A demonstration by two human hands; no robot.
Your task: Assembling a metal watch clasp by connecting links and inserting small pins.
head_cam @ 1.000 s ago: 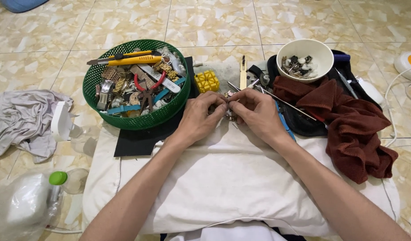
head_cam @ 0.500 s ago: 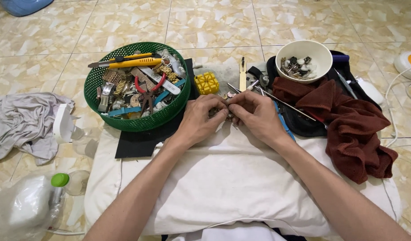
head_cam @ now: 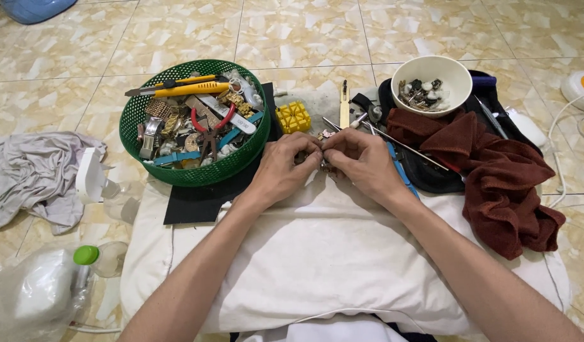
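My left hand and my right hand meet over the far edge of a white pillow. Between their pinched fingertips sits a small metal piece, mostly hidden by the fingers; what it is cannot be told. Just beyond the hands lie a yellow ridged block, a thin wooden stick and a long metal rod.
A green basket of tools, with a yellow knife and red pliers, stands at the left. A white bowl of small parts and a dark red towel are at the right. Grey cloth and plastic bottles lie on the tiled floor.
Both hands stay pinched together on the small piece, with only slight finger shifts. The view has tilted a little.
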